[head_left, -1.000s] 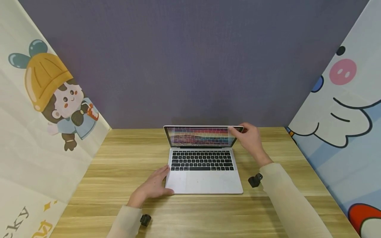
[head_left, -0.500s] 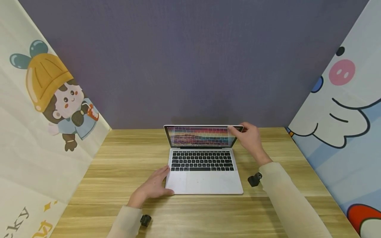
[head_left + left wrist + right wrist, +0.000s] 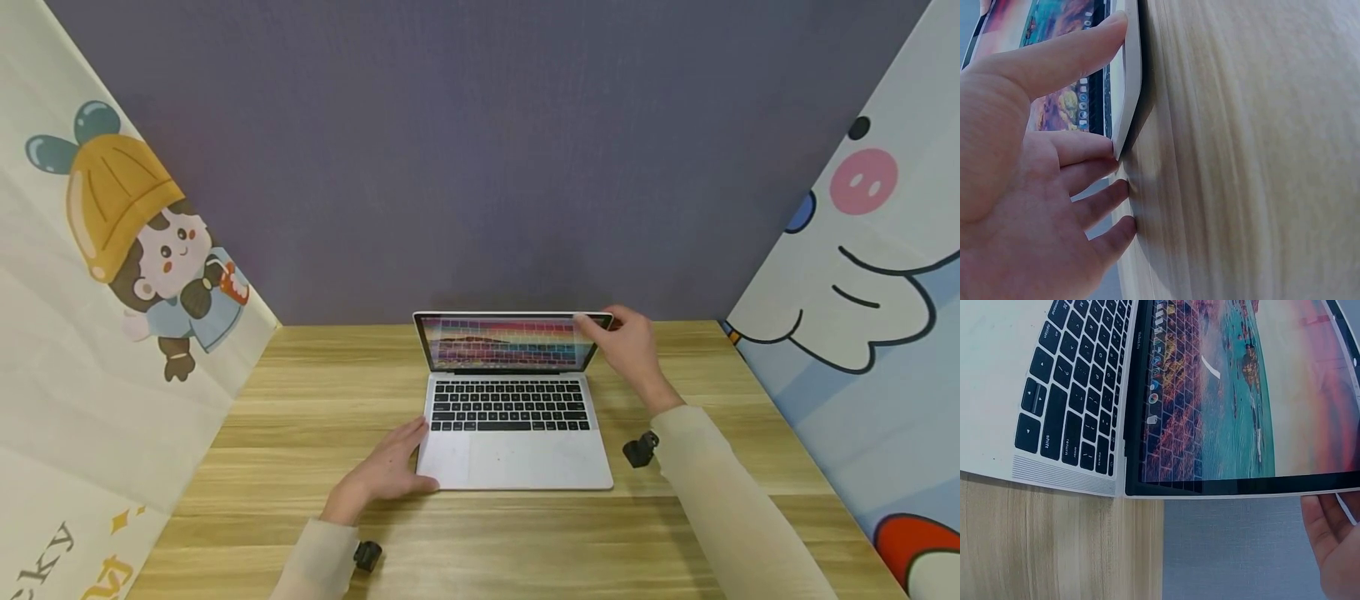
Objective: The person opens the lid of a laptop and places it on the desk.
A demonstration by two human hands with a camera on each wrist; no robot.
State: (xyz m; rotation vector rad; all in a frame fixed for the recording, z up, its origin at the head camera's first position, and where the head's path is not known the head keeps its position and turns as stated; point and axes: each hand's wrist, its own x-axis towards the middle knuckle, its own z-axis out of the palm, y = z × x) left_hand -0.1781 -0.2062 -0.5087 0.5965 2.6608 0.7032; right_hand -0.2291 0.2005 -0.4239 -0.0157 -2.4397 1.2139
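A silver laptop (image 3: 504,458) with a black keyboard lies on the wooden table, its lid raised and its screen (image 3: 502,343) lit with a colourful landscape. My left hand (image 3: 385,465) rests at the front left corner of the base. Its thumb lies over the front edge and its fairly straight fingers touch the left side, as the left wrist view shows. At the lid's upper right corner, my right hand (image 3: 633,354) pinches the edge, thumb on the screen side and fingers behind. The right wrist view shows the lid edge near the fingers (image 3: 1319,528); the thumb is out of sight there.
A dark grey panel (image 3: 480,167) rises just behind the laptop at the back of the table (image 3: 300,400). Printed cartoon sheets flank the table on the left (image 3: 60,350) and right (image 3: 847,417). Small black cameras (image 3: 641,450) sit at both wrists.
The lid has tilted back slightly, its top edge now a little higher in the head view. My right hand has moved up slightly with it; the left hand and base have stayed put.
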